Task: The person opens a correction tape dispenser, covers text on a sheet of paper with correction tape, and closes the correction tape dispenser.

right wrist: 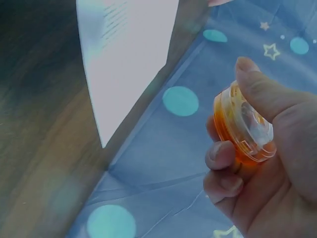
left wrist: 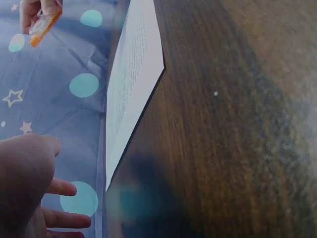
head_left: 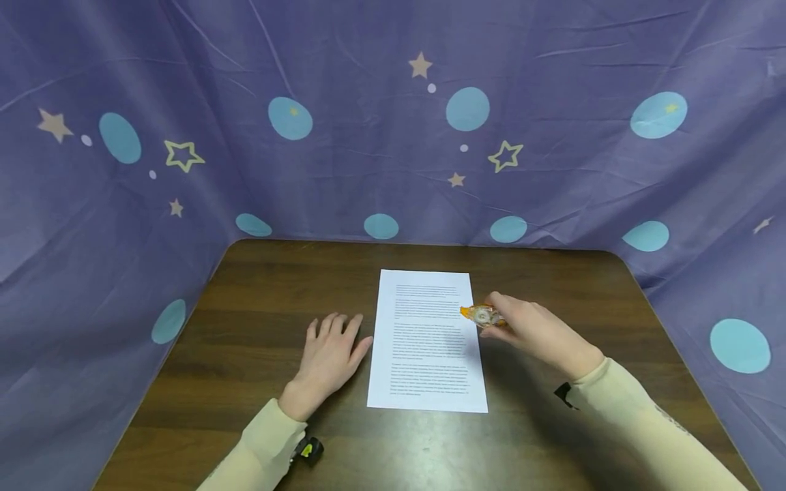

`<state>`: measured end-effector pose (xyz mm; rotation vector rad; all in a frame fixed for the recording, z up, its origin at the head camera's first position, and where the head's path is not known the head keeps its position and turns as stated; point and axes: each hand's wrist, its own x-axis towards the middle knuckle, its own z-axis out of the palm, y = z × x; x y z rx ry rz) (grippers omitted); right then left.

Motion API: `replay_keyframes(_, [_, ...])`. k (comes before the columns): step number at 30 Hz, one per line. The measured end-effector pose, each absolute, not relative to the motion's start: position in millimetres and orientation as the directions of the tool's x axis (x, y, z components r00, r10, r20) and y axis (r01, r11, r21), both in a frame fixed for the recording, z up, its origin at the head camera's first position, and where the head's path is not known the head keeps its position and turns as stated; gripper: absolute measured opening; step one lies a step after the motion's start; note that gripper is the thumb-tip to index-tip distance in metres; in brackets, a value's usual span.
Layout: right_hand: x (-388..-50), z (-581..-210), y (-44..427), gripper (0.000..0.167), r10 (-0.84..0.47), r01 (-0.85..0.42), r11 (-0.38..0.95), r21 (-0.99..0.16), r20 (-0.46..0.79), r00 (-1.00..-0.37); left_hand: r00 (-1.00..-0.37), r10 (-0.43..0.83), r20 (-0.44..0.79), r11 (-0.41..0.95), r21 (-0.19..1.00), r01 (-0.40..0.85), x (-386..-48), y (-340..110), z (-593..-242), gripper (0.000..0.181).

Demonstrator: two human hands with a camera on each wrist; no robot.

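Note:
A printed sheet of paper [head_left: 424, 341] lies on the brown table, its lines of text running across it. My right hand [head_left: 531, 331] grips an orange, see-through correction tape dispenser [head_left: 483, 316] over the sheet's right edge. In the right wrist view, the thumb and curled fingers hold the round body of the correction tape [right wrist: 242, 126], held up off the paper. To the left of the sheet is my left hand [head_left: 328, 358], palm down with fingers spread and nothing held. Its thumb points toward the paper's left edge.
The wooden table [head_left: 264, 293] has rounded far corners. A purple curtain [head_left: 368, 177] with stars and blue dots hangs behind it and along both sides. Dark wrist straps [head_left: 309, 450] show at the light sleeves.

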<state>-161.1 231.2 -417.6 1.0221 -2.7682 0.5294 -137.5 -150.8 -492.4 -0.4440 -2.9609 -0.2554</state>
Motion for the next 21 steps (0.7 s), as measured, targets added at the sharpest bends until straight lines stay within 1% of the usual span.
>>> replay_keyframes(7, [-150,-413,212,0.028,-0.683,-0.725,0.629,-0.282,0.245,-0.688,-0.944,0.286,0.163,0.940,0.144,0.310,-137,-151,-493,0.053])
replay_keyframes(13, [-144,-407,199,0.029,-0.735,-0.767,0.580,-0.275,0.231,-0.638,-0.937,0.296,0.184,0.938,0.130,0.322,-140,-150,-492,0.052])
replay_keyframes(17, [-143,-404,194,0.025,-0.743,-0.784,0.567,-0.253,0.255,-0.619,-0.919,0.334,0.211,0.928,0.096,0.359,-139,-149,-491,0.047])
replay_keyframes(21, [-144,-404,193,0.022,-0.743,-0.788,0.563,-0.251,0.264,-0.615,-0.900,0.377,0.221,0.913,0.077,0.401,-138,-145,-489,0.041])
